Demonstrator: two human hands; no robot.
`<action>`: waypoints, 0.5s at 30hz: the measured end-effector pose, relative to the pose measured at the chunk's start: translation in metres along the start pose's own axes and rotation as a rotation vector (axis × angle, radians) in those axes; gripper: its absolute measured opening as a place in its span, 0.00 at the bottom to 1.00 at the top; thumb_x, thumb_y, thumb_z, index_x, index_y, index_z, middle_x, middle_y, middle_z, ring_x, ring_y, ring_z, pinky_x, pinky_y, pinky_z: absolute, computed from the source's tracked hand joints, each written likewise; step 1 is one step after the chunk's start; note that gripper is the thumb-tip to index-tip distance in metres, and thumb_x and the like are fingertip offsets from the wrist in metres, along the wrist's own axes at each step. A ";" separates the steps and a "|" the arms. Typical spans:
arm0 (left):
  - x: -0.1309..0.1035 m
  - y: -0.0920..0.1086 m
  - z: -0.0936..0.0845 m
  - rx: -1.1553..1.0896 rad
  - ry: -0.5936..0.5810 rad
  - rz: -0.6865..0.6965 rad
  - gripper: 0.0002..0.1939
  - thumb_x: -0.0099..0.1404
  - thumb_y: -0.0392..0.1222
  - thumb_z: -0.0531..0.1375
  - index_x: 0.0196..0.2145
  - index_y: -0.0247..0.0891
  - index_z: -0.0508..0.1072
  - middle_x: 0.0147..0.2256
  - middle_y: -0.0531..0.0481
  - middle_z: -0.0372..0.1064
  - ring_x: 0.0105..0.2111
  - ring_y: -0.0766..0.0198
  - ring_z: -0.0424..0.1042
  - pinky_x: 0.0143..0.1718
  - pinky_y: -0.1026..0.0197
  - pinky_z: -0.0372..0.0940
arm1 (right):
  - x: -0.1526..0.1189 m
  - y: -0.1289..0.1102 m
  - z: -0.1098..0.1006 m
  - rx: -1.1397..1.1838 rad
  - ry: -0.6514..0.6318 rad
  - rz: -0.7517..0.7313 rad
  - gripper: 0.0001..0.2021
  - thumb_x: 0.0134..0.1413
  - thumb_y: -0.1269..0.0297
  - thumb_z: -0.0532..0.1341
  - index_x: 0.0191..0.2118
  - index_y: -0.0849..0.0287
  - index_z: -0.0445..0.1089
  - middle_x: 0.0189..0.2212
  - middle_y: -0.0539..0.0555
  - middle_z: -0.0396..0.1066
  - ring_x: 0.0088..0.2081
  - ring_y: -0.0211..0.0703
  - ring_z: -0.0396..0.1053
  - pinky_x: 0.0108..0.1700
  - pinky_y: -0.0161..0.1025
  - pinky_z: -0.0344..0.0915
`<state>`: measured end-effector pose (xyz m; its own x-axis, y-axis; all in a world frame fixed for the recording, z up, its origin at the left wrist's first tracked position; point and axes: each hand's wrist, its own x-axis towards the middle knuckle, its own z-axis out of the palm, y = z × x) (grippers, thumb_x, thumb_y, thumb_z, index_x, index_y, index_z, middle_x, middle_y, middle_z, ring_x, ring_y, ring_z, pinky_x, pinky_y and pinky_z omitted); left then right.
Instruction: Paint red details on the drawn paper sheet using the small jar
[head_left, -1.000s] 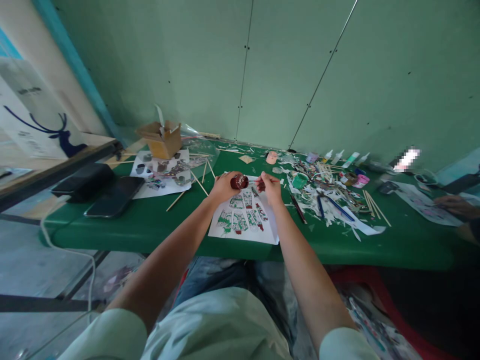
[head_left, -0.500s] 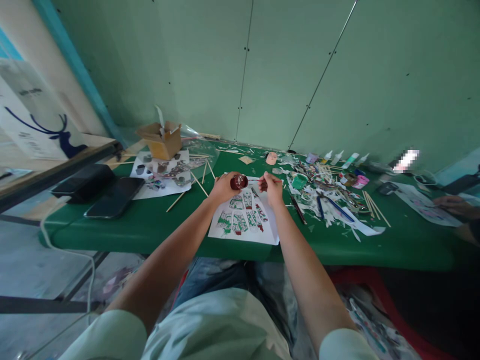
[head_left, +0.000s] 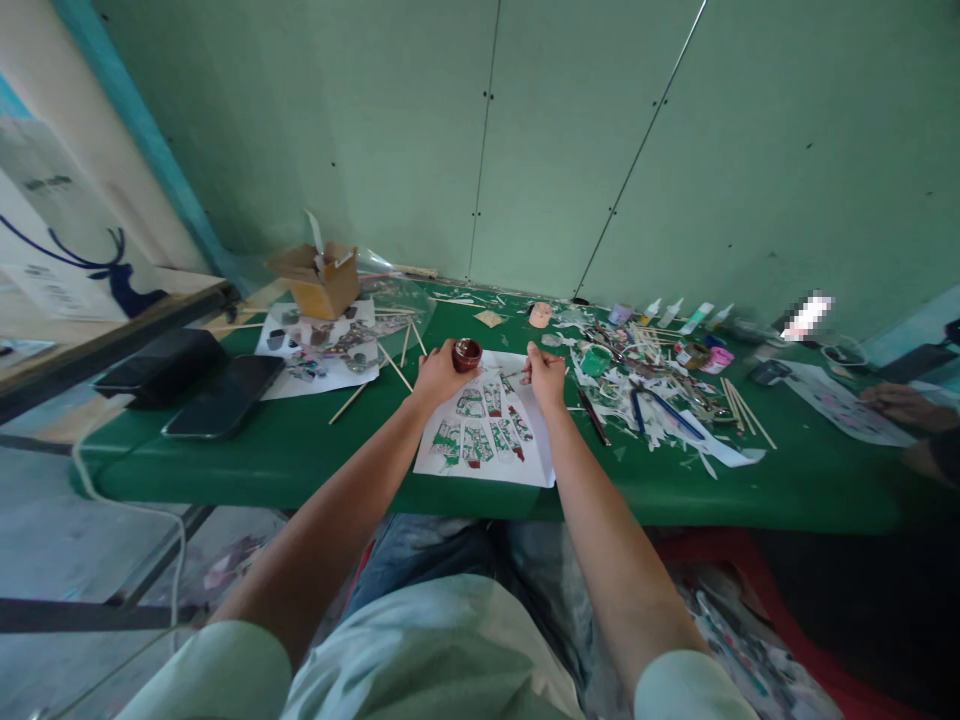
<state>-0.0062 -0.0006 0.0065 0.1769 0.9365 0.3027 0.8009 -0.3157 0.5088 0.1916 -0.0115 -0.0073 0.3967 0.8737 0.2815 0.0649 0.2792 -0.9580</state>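
While the left hand [head_left: 439, 374] grips a dark red jar [head_left: 466, 355] above the patterned sheet [head_left: 538, 466], the right hand's [head_left: 547, 378] fingers are bunched (can't tell around what) — colouring looks partway, plenty green, some red, pale patches left.

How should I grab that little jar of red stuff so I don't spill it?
I'd wrap your fingers around the round side of the red jar, coming from the left, like the left hand does. Its top looks open, so keep fingers off the rim and the mouth facing up. The paper is close by, so tipping could make drips.
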 end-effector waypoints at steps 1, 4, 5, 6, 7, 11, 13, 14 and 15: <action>0.001 -0.001 0.001 0.003 -0.004 -0.014 0.30 0.52 0.58 0.59 0.49 0.39 0.59 0.45 0.41 0.68 0.49 0.46 0.64 0.49 0.48 0.53 | 0.000 0.002 0.000 -0.035 0.008 0.000 0.22 0.45 0.44 0.59 0.14 0.56 0.60 0.08 0.45 0.55 0.11 0.33 0.54 0.15 0.34 0.57; 0.002 -0.002 0.003 0.009 -0.023 -0.034 0.31 0.53 0.58 0.58 0.49 0.38 0.58 0.46 0.39 0.67 0.49 0.45 0.63 0.49 0.48 0.52 | 0.001 0.007 0.000 -0.097 -0.022 -0.003 0.22 0.46 0.46 0.59 0.14 0.56 0.59 0.08 0.46 0.58 0.11 0.34 0.55 0.14 0.34 0.55; 0.002 -0.002 0.003 0.013 -0.029 -0.036 0.31 0.53 0.58 0.58 0.49 0.38 0.58 0.46 0.39 0.67 0.50 0.45 0.63 0.49 0.48 0.52 | 0.000 0.008 0.000 -0.104 -0.036 0.003 0.21 0.46 0.47 0.60 0.14 0.55 0.60 0.09 0.46 0.59 0.11 0.34 0.55 0.15 0.34 0.55; 0.002 -0.002 0.003 0.018 -0.034 -0.034 0.31 0.53 0.58 0.58 0.49 0.38 0.58 0.46 0.39 0.67 0.49 0.45 0.63 0.49 0.48 0.52 | 0.000 0.008 0.000 -0.109 -0.046 0.010 0.21 0.45 0.47 0.60 0.14 0.55 0.60 0.09 0.46 0.59 0.11 0.35 0.56 0.15 0.34 0.55; 0.002 -0.002 0.003 0.026 -0.039 -0.030 0.31 0.53 0.58 0.58 0.49 0.38 0.59 0.46 0.40 0.67 0.49 0.45 0.63 0.49 0.48 0.52 | -0.001 0.008 0.000 -0.116 -0.053 0.017 0.20 0.45 0.48 0.60 0.14 0.55 0.60 0.09 0.46 0.60 0.11 0.35 0.56 0.15 0.34 0.55; 0.001 -0.001 0.003 0.059 -0.056 0.005 0.29 0.51 0.59 0.59 0.45 0.39 0.62 0.44 0.41 0.68 0.48 0.44 0.63 0.47 0.48 0.52 | -0.002 0.006 0.000 -0.155 -0.060 0.014 0.20 0.45 0.49 0.60 0.14 0.55 0.59 0.09 0.46 0.60 0.12 0.35 0.57 0.15 0.34 0.55; 0.001 -0.002 0.003 0.061 -0.050 0.018 0.28 0.51 0.59 0.59 0.45 0.40 0.62 0.44 0.41 0.68 0.48 0.45 0.62 0.47 0.48 0.53 | -0.003 0.005 0.000 -0.166 -0.063 0.012 0.20 0.45 0.49 0.60 0.14 0.56 0.60 0.09 0.46 0.61 0.12 0.35 0.57 0.16 0.33 0.56; 0.001 -0.002 0.003 0.059 -0.045 0.021 0.28 0.51 0.59 0.59 0.45 0.40 0.62 0.44 0.41 0.68 0.48 0.45 0.62 0.47 0.48 0.53 | -0.003 0.005 0.001 -0.170 -0.066 0.011 0.20 0.45 0.49 0.60 0.14 0.56 0.60 0.09 0.47 0.61 0.12 0.35 0.57 0.16 0.33 0.56; 0.001 -0.002 0.003 0.057 -0.043 0.022 0.28 0.51 0.59 0.59 0.45 0.40 0.62 0.44 0.41 0.68 0.48 0.45 0.62 0.47 0.48 0.53 | -0.003 0.005 0.001 -0.172 -0.070 0.009 0.20 0.45 0.49 0.60 0.14 0.56 0.60 0.09 0.47 0.61 0.12 0.34 0.58 0.16 0.33 0.56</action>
<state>-0.0060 0.0013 0.0032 0.2183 0.9355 0.2778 0.8278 -0.3282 0.4550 0.1900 -0.0127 -0.0129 0.3340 0.9031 0.2699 0.2190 0.2041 -0.9541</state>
